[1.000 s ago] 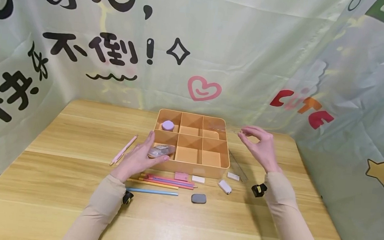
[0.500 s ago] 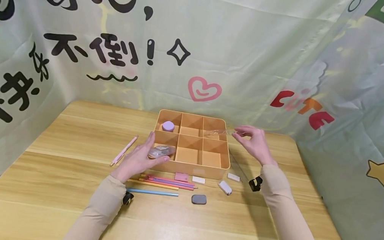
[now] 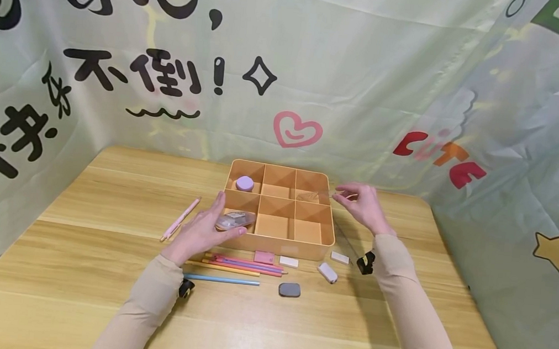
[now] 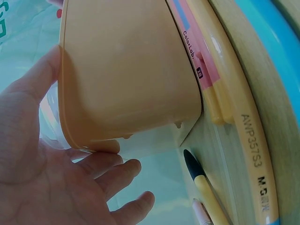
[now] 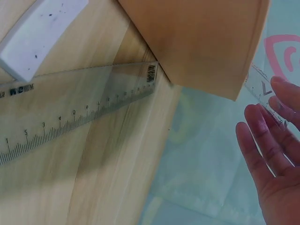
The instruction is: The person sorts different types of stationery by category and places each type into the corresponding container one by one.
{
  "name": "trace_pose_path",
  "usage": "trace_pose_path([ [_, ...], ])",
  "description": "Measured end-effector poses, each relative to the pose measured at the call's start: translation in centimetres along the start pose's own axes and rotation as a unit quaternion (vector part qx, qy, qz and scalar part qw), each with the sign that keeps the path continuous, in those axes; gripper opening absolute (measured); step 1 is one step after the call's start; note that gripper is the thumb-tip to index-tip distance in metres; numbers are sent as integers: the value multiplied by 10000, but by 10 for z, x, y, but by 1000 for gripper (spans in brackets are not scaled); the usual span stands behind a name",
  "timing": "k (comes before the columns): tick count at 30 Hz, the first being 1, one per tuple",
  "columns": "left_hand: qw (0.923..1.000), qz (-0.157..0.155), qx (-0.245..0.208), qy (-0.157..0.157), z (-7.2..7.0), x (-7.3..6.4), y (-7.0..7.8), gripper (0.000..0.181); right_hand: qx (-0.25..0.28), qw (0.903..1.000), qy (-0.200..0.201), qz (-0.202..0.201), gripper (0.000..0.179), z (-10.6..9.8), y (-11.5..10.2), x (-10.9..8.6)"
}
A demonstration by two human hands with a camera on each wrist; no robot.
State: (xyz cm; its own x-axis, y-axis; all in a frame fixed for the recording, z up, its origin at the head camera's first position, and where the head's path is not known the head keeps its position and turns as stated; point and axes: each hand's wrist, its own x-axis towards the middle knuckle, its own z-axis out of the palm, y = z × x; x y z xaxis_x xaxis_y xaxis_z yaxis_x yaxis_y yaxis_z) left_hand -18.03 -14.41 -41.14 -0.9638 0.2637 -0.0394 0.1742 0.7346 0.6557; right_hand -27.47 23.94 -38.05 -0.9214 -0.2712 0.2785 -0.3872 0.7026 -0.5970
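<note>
An orange storage box [image 3: 278, 246] with several compartments stands mid-table. My left hand [image 3: 198, 235] grips its front left corner, thumb at the front rim and fingers along the side wall [image 4: 126, 70]. A clear-cased item [image 3: 235, 220] in the front left compartment is partly hidden by that hand. At the back right, my right hand [image 3: 363, 207] pinches a clear plastic ruler [image 5: 262, 86] with printed marks, which reaches over the back right compartment. A second clear ruler [image 5: 84, 98] lies on the table beside the box.
A purple round-topped item [image 3: 244, 183] is in the back left compartment. Before the box lie a pink eraser [image 3: 264, 257], white erasers [image 3: 327, 272], a grey eraser [image 3: 289, 289], several pencils [image 3: 246, 263] and a blue pen [image 3: 222, 279]. Pink pens [image 3: 179, 219] lie at left.
My right hand has moved left toward the box, bringing the clear ruler over the back right compartment and lower. The left hand has stayed on the box corner.
</note>
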Motion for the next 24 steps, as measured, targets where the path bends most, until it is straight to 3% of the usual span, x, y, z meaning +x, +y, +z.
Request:
trace_pose_path([
  [9,10000,12,-2,-6,0,0,-1,114,38,9990,-288,344,30,1,2,2],
  [18,10000,-11,35,-7,0,0,-2,116,56,9983,-437,373,36,1,5,2],
  [24,10000,-44,76,-27,0,0,-1,116,320,9976,-457,416,51,2,8,-2],
])
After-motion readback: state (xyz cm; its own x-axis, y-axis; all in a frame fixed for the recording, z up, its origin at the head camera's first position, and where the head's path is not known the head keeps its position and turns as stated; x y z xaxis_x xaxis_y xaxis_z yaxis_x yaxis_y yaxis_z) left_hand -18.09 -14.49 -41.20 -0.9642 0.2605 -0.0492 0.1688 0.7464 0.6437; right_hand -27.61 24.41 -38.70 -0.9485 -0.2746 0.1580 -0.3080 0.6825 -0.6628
